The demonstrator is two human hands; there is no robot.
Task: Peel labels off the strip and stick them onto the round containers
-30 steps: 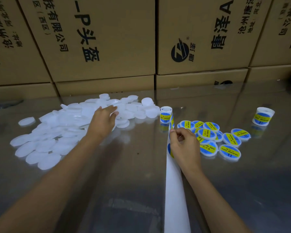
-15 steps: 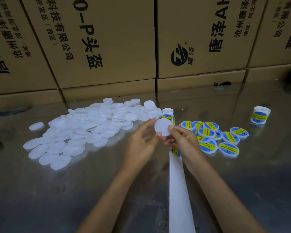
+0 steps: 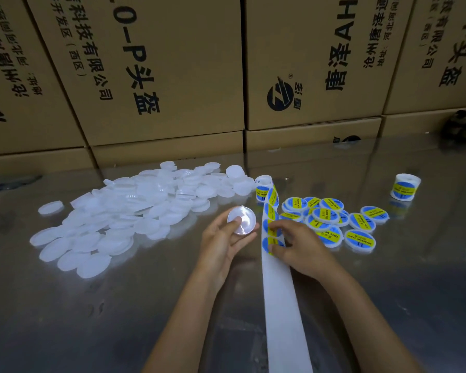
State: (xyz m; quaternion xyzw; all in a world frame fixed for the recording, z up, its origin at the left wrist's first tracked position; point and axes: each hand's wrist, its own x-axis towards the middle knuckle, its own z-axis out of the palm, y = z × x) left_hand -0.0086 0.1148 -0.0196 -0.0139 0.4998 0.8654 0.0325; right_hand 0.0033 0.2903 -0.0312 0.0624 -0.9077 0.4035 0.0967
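The left hand (image 3: 221, 238) grips a blank round container (image 3: 242, 220); just right, the right hand (image 3: 296, 247) seemingly pinches a label (image 3: 272, 242) on the strip (image 3: 283, 305)

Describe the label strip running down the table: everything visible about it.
The label strip is a long white backing band, papery-looking, lying flat on the shiny table and running off the bottom edge of the view. Its near part is bare; farther up it carries round blue labels with yellow bands. Its far end curls into a small standing roll beside the labelled containers. The right hand pinches at the nearest labels; the left hand does not touch it.
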